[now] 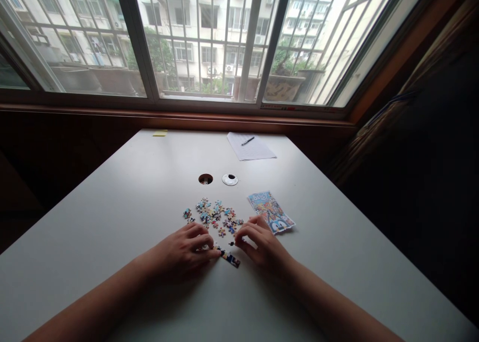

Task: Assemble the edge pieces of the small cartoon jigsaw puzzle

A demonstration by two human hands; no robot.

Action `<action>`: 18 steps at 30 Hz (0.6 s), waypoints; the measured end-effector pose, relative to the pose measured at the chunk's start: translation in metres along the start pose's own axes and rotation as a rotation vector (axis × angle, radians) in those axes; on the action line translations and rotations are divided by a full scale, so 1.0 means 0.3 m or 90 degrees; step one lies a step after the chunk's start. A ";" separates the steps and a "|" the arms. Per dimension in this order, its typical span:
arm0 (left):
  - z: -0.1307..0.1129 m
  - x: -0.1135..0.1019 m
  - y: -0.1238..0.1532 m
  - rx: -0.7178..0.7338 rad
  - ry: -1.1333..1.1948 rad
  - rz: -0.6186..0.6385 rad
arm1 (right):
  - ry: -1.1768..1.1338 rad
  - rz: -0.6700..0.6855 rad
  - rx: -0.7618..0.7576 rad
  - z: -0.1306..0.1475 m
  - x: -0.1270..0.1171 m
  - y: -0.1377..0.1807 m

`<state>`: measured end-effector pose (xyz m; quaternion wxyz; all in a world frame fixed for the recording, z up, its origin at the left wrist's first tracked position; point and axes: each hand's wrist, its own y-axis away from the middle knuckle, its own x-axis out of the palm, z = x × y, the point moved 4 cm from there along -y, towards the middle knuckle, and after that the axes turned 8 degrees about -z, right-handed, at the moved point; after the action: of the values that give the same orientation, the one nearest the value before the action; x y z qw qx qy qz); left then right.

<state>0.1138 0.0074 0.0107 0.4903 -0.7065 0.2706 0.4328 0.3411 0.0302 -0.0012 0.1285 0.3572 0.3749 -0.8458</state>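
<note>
A short strip of joined jigsaw puzzle pieces (231,258) lies slantwise on the table in front of me. My left hand (189,245) has its fingers curled around the strip's left end, covering part of it. Just above the strip's other end, my right hand (262,243) pinches a small dark puzzle piece (231,243) between thumb and fingers. Beyond both hands is a loose scatter of colourful puzzle pieces (209,213). The printed picture sheet (267,207), in blue and orange, lies behind my right hand, which overlaps its lower left edge.
The white table (112,207) reaches a barred window. Farther back are a round cable hole (205,179), its loose cover (229,179), paper sheets (243,152) with a pen (247,141) on top, and a yellow sticky note (160,132). A dark curtain (411,132) hangs at right.
</note>
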 end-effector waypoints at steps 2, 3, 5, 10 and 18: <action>0.004 0.001 0.005 -0.001 0.005 -0.005 | 0.009 0.001 0.007 0.001 0.003 0.000; 0.006 0.002 0.009 -0.002 0.008 -0.009 | 0.017 -0.001 0.012 0.000 0.002 -0.001; 0.016 0.001 0.015 -0.015 0.015 -0.029 | 0.040 -0.018 0.022 -0.005 -0.006 -0.004; 0.069 -0.022 0.030 -0.093 0.045 -0.175 | 0.102 -0.074 0.033 -0.029 -0.026 -0.010; 0.201 -0.092 0.098 -0.436 0.125 -0.400 | 0.196 0.036 0.026 -0.012 0.016 -0.007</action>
<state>0.0559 0.0511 0.0127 0.3084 -0.9127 -0.0697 0.2588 0.3385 0.0345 -0.0052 0.0856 0.4956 0.3625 -0.7846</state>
